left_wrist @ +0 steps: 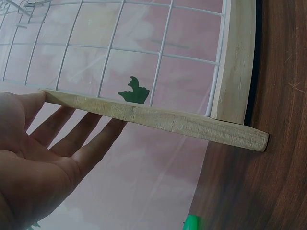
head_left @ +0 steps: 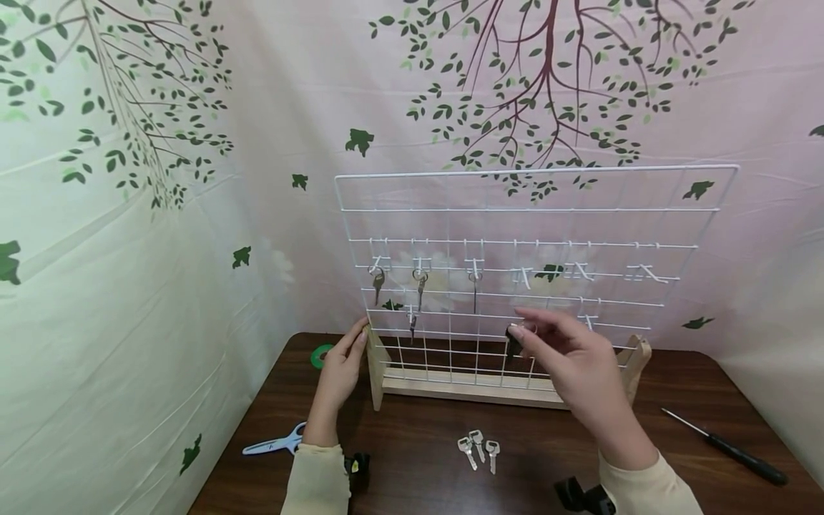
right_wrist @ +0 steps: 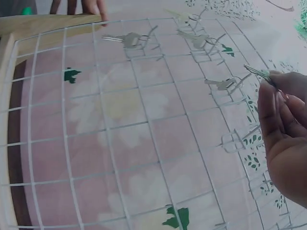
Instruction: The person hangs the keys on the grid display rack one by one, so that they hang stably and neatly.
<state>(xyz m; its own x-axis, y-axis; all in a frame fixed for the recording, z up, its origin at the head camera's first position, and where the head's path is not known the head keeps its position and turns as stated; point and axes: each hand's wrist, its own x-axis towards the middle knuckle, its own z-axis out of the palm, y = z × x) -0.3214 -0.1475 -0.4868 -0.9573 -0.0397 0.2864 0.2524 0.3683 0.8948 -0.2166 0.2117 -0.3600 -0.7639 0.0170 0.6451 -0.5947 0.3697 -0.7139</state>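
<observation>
White wire grid rack [head_left: 534,214] stands in a wooden base [head_left: 463,390] on a dark brown table [head_left: 412,472], keys hanging from several of its hooks. Right hand [head_left: 576,361] is raised before the grid, fingertips pinching a key [right_wrist: 256,73] near a hook. Left hand [head_left: 341,368] rests with straight fingers against the base's left upright. Three loose keys [head_left: 478,449] lie near the front edge, scissors [head_left: 277,443] at left, a screwdriver [head_left: 727,447] at right
</observation>
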